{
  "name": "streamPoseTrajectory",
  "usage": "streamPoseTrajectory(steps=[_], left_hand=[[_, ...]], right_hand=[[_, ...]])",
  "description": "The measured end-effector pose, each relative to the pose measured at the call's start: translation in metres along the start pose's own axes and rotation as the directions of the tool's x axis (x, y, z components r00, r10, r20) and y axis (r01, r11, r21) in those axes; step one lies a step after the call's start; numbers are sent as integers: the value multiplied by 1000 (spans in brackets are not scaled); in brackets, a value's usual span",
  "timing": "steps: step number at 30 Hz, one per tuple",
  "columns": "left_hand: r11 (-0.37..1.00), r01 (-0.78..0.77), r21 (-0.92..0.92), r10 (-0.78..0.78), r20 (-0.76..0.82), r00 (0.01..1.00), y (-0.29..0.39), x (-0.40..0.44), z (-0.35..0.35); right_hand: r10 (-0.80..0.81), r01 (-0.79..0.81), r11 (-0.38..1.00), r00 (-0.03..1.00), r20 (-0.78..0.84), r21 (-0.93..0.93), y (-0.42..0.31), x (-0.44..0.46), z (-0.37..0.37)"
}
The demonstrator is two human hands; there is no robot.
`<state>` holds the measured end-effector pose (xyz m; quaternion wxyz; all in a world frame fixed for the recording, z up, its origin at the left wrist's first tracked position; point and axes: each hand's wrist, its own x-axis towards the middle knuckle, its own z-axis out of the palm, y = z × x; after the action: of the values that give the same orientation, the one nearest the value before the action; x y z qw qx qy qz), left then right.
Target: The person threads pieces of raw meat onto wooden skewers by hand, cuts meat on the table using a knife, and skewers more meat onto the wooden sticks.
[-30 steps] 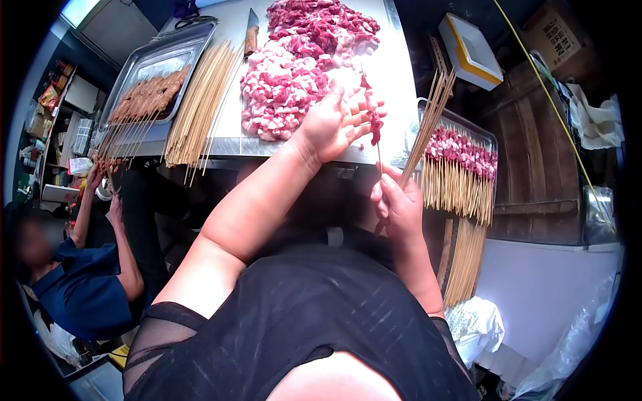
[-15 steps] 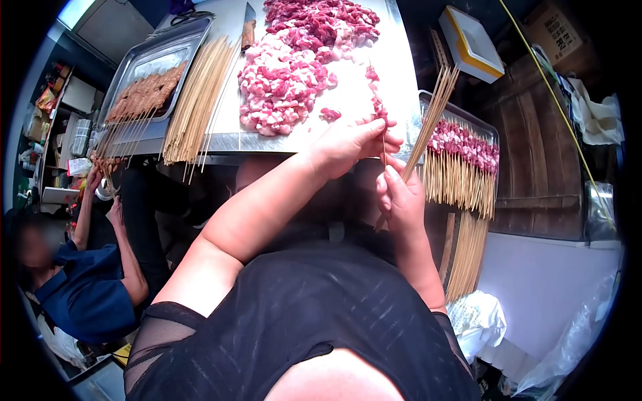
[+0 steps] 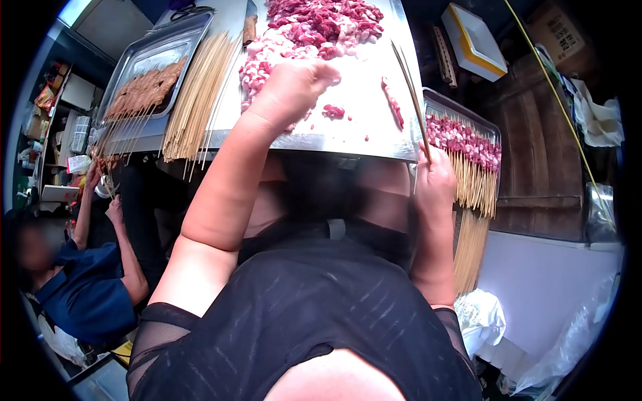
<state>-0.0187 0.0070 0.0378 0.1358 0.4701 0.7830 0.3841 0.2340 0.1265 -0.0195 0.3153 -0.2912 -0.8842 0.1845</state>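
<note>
My left hand is over the right side of the pink and red meat pile on the pale metal table. Its fingers are curled together, and their tips are partly hidden. Past the table's right front corner, my right hand is closed around a bundle of thin wooden skewers that point up and away. A narrow strip of meat shows left of the bundle; whether a skewer runs through it is unclear. Between the hands lies a small meat piece.
Loose skewers and a tray of browned skewers are at the left. Raw meat skewers fill a tray at the right. A knife lies beside the pile. Another person works at the far left.
My left hand has left the meat strip and moved left to the pile. My right hand has shifted right with the skewer bundle, which now looks narrower and leans left.
</note>
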Motion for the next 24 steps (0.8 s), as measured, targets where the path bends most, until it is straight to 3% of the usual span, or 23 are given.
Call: streamPoseTrajectory(steps=[1,2,3,6,7,9,10,11,13,15,17,20,24], left_hand=[[997,-10,77,8,34,999,3,-2,2],[968,-208,137,207,21,978,-13,0,15],[949,-231,217,223,59,973,-14,-3,20],[848,-230,477,168,169,971,-20,-4,37],[848,-234,476,173,168,970,-19,-4,37],[961,-81,263,34,178,983,-16,-4,35],[992,-37,120,26,95,995,-20,-2,36],[998,4,-62,0,56,998,-23,-2,36],[864,189,-466,-144,131,981,-15,-2,26],[595,203,-778,-130,156,979,-20,-2,25],[375,238,-896,-176,183,967,-28,-4,24],[298,212,-931,-220,149,964,-23,-9,21],[201,187,-962,-226,140,964,-25,-9,21]], right_hand=[[-70,67,996,996,-62,-52,1,-1,1],[-144,131,985,982,-121,-111,2,-2,1],[-144,131,985,982,-121,-111,-1,-3,-2],[217,-222,920,975,51,323,-19,-10,-24],[217,-221,921,975,47,321,-23,-12,-29],[288,-426,587,905,314,689,-31,-17,-34],[220,-446,490,895,388,749,-36,-19,-34],[213,-494,508,866,453,705,-44,-19,-37],[225,-566,477,819,529,673,-48,-23,-24],[217,-628,402,773,597,666,-40,-28,-8],[199,-661,320,748,634,679,-34,-31,3],[259,-706,416,696,669,573,-37,-27,0],[308,-667,469,738,601,579,-37,-32,6]])
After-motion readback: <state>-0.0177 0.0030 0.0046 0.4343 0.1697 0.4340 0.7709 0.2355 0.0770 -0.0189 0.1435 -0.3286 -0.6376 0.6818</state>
